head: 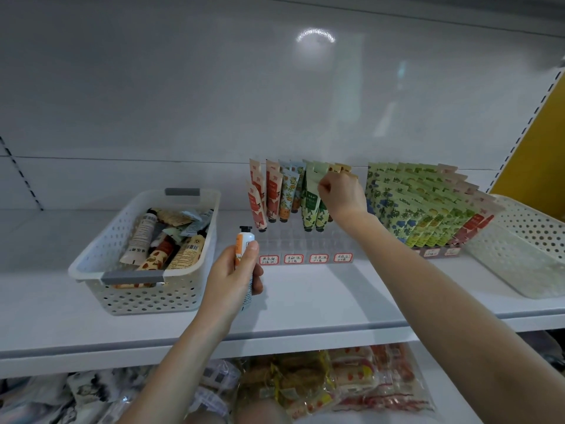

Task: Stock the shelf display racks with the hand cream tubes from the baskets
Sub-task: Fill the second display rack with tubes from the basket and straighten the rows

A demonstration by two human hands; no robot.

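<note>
1. The right hand [341, 195] pinches a green tube [312, 195] upright, seating it in the clear rack [305, 240].
2. The left hand [234, 275] grips an orange-white tube [244, 240], cap up, ready beside the basket [146, 293] of unstocked tubes.

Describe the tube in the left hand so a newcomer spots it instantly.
On the white shelf, look between the left basket and the clear rack. The left hand grips one tube there. It is white and orange with its black cap up; the rack's tubes, including the green tube in the right hand, stand cap down.
</note>
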